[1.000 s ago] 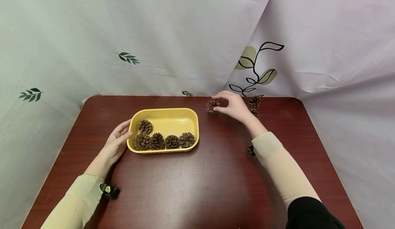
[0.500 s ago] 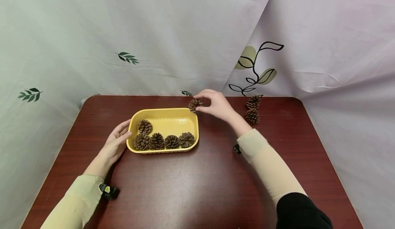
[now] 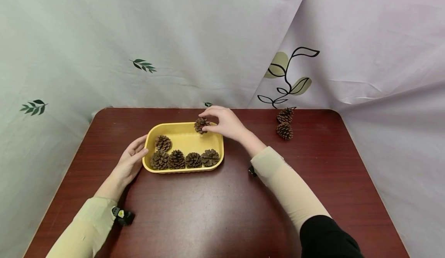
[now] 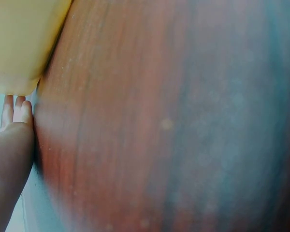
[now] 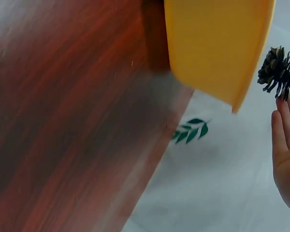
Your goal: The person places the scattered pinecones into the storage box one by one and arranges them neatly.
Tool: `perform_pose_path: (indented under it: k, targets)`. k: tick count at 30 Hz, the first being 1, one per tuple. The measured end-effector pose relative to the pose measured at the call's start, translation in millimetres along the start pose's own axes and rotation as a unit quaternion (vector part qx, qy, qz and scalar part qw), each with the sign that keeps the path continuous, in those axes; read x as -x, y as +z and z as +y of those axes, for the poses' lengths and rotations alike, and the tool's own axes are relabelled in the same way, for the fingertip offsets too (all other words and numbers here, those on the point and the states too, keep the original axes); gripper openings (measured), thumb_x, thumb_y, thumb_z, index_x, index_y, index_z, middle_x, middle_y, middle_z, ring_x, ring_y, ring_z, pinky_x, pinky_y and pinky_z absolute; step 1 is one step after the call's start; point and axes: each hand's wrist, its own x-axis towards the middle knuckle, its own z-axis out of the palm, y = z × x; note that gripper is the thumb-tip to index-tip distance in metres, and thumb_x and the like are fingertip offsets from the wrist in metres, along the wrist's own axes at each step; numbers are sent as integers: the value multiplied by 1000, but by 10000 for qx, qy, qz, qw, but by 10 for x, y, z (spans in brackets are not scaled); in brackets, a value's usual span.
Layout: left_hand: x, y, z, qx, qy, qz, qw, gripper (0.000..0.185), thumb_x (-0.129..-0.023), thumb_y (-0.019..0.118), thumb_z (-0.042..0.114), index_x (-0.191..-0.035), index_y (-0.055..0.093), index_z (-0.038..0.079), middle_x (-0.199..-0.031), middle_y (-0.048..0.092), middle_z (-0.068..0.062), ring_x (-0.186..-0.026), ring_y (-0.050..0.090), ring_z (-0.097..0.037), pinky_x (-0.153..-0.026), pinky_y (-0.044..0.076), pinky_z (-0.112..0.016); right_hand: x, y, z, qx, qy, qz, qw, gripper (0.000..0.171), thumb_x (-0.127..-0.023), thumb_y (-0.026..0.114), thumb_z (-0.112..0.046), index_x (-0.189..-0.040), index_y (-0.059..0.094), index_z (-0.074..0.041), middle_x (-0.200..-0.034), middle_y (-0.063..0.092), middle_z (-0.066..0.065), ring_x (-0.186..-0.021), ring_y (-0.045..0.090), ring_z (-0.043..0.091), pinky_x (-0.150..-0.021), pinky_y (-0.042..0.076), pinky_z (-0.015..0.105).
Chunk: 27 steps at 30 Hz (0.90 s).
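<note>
My right hand (image 3: pixel 226 124) pinches a brown pine cone (image 3: pixel 201 125) between thumb and fingers, over the far side of a yellow tray (image 3: pixel 187 170). The right wrist view shows that pine cone (image 5: pixel 279 72) at the fingertips, above the tray's rim. My left hand (image 3: pixel 130 159) grips the tray's left end, thumb at the rim and fingers along the outside. Inside the tray, one pine cone (image 3: pixel 163 143) lies at the left. A row along the near wall runs from a pine cone (image 3: pixel 160 160) in the left corner to a flatter pine cone (image 3: pixel 210 157) at the right.
Two more pine cones, a far pine cone (image 3: pixel 285 115) and a nearer pine cone (image 3: pixel 284 131), lie together at the back right of the dark red table (image 3: pixel 194 211). A pale curtain (image 3: pixel 194 49) with leaf prints hangs behind the table's back edge.
My right hand has carried its pine cone leftward from the table beside the tray to over the tray's far side. The left hand and the tray have stayed in place.
</note>
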Motion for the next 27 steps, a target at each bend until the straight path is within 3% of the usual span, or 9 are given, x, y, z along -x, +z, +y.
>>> perform_pose_path:
  k: [16,27]
  targets:
    - [-14,-9,-15,6,70,-58,10000,48,-96,35,-12,-142,36,3,-132,54,-1,-113,58,-13,-89,50,-23,-146,417,-162,68,-164,-440,9989,45,-80,74,-38,-119,65,-19,-118,62,-7,-112,55,8,-103,39,25]
    - [-6,-8,-10,71,90,-56,9999,48,-96,35,-13,-141,37,3,-131,55,-2,-112,59,-13,-90,50,-23,-213,667,-232,227,31,-875,9959,44,-82,73,-38,-121,64,-22,-121,60,-7,-118,52,9,-104,37,23]
